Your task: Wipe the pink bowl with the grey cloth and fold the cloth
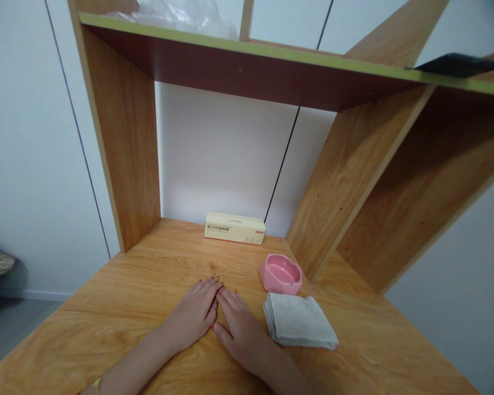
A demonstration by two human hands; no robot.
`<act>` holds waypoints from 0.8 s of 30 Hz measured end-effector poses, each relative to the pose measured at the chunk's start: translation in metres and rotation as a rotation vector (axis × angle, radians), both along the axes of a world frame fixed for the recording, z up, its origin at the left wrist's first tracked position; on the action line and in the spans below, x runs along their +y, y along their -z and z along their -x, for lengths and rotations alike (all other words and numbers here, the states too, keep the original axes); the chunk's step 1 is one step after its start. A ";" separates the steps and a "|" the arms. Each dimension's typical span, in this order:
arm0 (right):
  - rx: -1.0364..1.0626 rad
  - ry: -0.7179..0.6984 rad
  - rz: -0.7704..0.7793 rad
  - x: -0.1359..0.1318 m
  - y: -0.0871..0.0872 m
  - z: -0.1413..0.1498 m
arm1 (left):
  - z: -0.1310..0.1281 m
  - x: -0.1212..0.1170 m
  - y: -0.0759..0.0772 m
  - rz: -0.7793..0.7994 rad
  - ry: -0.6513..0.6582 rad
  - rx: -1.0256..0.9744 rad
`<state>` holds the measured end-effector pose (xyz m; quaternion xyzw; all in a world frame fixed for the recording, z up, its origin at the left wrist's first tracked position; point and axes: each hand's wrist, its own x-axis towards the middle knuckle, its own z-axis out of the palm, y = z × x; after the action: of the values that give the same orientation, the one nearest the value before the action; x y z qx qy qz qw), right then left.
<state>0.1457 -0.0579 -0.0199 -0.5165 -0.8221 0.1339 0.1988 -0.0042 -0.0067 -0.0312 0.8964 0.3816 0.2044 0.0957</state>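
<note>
My left hand (196, 314) lies flat on the wooden desk, palm down, its fingers stretched forward and holding nothing. Beside it rests my right hand (239, 325), also palm down with fingers extended; the fingertips of both hands touch. A folded light grey cloth (299, 321) lies just right of my right hand, apart from it. Behind the cloth sits a pink ashtray (280, 274) with notches in its rim. Farther back, a long cream-coloured box of cling film (234, 228) with printed lettering stands against the white back wall.
The desk top (148, 291) is bounded by an upright panel (127, 137) on the left and a slanting one (358, 175) on the right. Overhead runs a shelf (247, 49) bearing a clear plastic bag (185, 16) and a dark flat object (459, 65).
</note>
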 end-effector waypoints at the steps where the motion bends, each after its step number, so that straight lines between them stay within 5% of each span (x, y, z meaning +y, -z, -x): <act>1: -0.005 0.002 0.003 0.000 -0.001 0.000 | 0.000 0.000 -0.001 -0.002 0.001 0.010; 24: -0.019 0.001 0.002 0.000 -0.001 0.001 | 0.000 0.001 0.001 -0.006 -0.011 0.010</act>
<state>0.1448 -0.0580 -0.0189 -0.5186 -0.8234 0.1296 0.1903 -0.0043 -0.0062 -0.0321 0.8954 0.3866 0.2015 0.0902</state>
